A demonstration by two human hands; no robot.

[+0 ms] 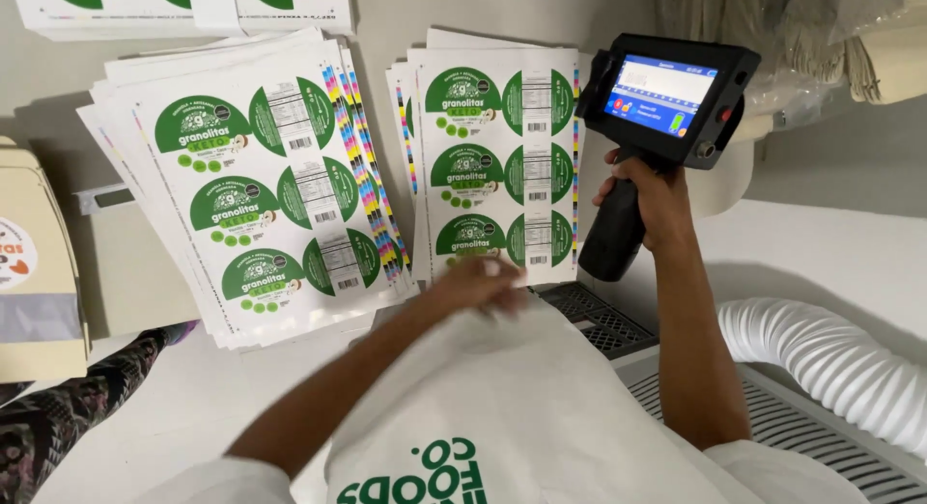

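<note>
Fanned label sheets (280,190): a loose stack lies on the table (830,243) at the left, each sheet printed with green round labels and a colour strip down its right edge. You touch none of them.

Upright label sheets (497,161): a second, tidier stack lies right of the first, far of your left hand, with three rows of green labels showing.

Left hand (483,284): it rests, fingers bent and blurred, on the far edge of the white paper bag, just below the lowest row of that stack. Whether it pinches the bag or only presses it flat, you cannot tell.

White paper bag (502,398): it lies near you in the middle, green lettering at its near end, partly over a dark slotted grille (594,316).

Right hand (657,200): it is wrapped tight round the black grip of the handheld inkjet printer (666,103), which is held up off the table, blue screen lit, to the right of the upright stack.

White ribbed hose (821,359): it curves in at the near right, well apart from both hands.

Step in hand: by the look of it, you are steadying the bag while the printer waits above.

Next move: it would call for a flat, still bag and the printer's head brought squarely down onto it.
</note>
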